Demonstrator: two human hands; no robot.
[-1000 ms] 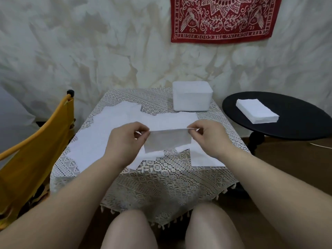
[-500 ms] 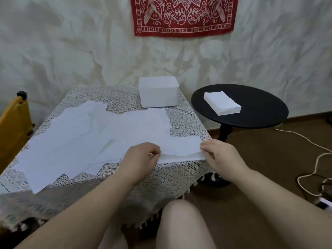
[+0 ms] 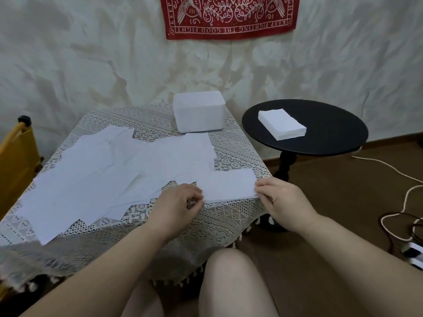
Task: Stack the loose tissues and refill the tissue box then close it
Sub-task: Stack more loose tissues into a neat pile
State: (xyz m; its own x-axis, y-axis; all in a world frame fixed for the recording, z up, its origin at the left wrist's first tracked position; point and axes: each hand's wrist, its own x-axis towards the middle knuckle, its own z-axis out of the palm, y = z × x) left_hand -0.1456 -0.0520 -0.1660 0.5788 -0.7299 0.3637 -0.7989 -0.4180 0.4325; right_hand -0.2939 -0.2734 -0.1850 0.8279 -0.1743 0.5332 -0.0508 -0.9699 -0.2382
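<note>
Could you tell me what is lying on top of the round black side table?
A neat stack of white tissues lies on the black side table. What lies under the stack cannot be seen.

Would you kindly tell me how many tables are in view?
2: the lace-covered table in front of the person, and the round black side table to its right. Others may lie outside the frame.

Loose tissues [image 3: 119, 175] are spread across the tabletop [image 3: 238, 154]; the tissue box [image 3: 198, 115] is set at 12 o'clock, a stacked pile [image 3: 282, 127] at 2 o'clock.
</note>
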